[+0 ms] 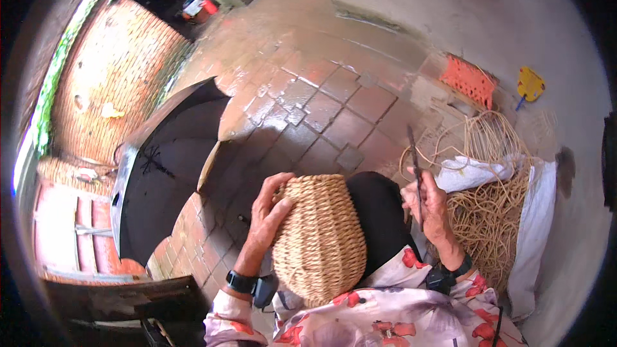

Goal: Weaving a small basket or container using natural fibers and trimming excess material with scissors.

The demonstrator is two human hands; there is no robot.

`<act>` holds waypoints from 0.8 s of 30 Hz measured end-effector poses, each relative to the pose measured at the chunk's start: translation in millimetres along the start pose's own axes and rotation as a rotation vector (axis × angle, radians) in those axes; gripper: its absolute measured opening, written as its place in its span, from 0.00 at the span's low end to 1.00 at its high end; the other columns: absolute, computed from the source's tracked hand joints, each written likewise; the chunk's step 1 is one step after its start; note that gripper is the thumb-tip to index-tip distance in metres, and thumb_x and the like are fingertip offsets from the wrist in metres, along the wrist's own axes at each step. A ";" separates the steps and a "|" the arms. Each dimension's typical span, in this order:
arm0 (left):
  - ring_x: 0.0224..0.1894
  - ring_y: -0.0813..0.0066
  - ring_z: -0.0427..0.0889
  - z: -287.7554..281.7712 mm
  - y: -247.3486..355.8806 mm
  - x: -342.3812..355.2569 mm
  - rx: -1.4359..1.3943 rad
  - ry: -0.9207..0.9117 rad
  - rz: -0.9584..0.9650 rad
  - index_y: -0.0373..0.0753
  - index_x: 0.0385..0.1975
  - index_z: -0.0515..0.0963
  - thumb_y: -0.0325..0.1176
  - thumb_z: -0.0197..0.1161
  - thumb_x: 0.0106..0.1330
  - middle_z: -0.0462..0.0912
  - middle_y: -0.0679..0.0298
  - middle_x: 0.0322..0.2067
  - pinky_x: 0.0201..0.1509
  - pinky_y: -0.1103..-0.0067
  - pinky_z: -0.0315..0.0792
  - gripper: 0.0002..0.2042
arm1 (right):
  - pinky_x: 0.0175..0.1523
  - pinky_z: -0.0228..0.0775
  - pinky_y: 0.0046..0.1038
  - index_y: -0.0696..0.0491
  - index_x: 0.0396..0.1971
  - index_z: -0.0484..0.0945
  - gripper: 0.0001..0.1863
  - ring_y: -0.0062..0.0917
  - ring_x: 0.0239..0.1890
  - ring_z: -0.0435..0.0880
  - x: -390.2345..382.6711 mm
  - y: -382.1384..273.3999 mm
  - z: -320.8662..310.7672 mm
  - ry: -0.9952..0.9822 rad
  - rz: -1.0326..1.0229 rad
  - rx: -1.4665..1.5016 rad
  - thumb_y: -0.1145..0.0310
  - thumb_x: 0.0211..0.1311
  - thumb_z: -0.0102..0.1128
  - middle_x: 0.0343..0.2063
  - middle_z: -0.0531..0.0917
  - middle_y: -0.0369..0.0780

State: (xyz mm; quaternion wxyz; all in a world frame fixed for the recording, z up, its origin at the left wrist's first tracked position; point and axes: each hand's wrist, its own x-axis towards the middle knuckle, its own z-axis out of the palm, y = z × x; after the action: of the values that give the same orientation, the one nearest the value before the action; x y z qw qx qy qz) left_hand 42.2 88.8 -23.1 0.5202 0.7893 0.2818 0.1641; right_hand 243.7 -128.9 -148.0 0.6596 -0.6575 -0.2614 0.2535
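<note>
A woven straw-coloured basket (319,238) rests on my lap, its tightly woven side facing up. My left hand (270,209) grips it by its far left edge, thumb on the weave and the other fingers round the rim. To the right of the basket, apart from it, my right hand (427,202) is closed round a thin, dark, pointed tool (416,167). The tool stands nearly upright, tip away from me; its exact kind is unclear. Beside my right hand lies a big heap of tan cord (485,218) on a white sack (536,218).
An opened black umbrella (173,160) lies on the wet tiled floor (334,112) to the left. Along the right runs a pale wall (475,13). An orange perforated basket (469,80) and a yellow fly swatter (531,83) are by it. A dark bench-like object (128,302) sits near left.
</note>
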 end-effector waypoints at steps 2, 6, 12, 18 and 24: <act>0.52 0.73 0.70 -2.4 0.0 -6.4 0.046 -0.012 0.064 0.37 0.52 0.70 0.38 0.56 0.61 0.68 0.63 0.49 0.55 0.75 0.66 0.20 | 0.35 0.73 0.26 0.54 0.53 0.67 0.22 0.23 0.29 0.81 4.8 -33.8 23.2 -0.102 -0.160 -0.049 0.65 0.61 0.60 0.29 0.81 0.39; 0.59 0.67 0.66 -4.5 -5.2 -16.6 0.081 -0.041 0.222 0.37 0.55 0.69 0.40 0.56 0.61 0.65 0.59 0.56 0.63 0.72 0.58 0.23 | 0.48 0.71 0.30 0.55 0.55 0.64 0.23 0.27 0.42 0.80 19.0 -62.7 65.8 -0.229 -0.382 -0.089 0.67 0.62 0.57 0.40 0.80 0.42; 0.65 0.54 0.56 -1.0 -22.7 -83.7 0.243 0.161 0.270 0.42 0.61 0.64 0.46 0.60 0.61 0.59 0.50 0.61 0.67 0.65 0.53 0.29 | 0.56 0.62 0.25 0.56 0.54 0.65 0.21 0.23 0.49 0.70 6.0 -68.2 91.1 -0.294 -0.314 -0.089 0.60 0.68 0.49 0.46 0.73 0.39; 0.63 0.51 0.57 17.6 -44.0 -115.6 0.091 0.195 0.260 0.40 0.61 0.63 0.47 0.58 0.61 0.57 0.48 0.62 0.67 0.64 0.52 0.30 | 0.56 0.62 0.29 0.57 0.53 0.65 0.23 0.28 0.49 0.72 -5.4 -70.1 105.1 -0.162 -0.431 -0.351 0.56 0.68 0.48 0.44 0.74 0.42; 0.61 0.45 0.58 24.8 -52.3 -113.4 0.092 0.256 0.295 0.43 0.60 0.65 0.50 0.60 0.60 0.57 0.44 0.61 0.65 0.60 0.55 0.30 | 0.53 0.63 0.26 0.57 0.53 0.67 0.18 0.23 0.43 0.71 9.2 -71.1 114.3 -0.197 -0.406 -0.396 0.63 0.68 0.49 0.38 0.73 0.37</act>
State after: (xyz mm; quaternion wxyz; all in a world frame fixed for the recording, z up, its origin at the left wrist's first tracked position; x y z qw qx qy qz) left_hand -47.7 16.7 -77.0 0.4139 0.8176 0.2341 0.3247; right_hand 172.3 -39.2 -76.9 0.5274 -0.6797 -0.4948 0.1230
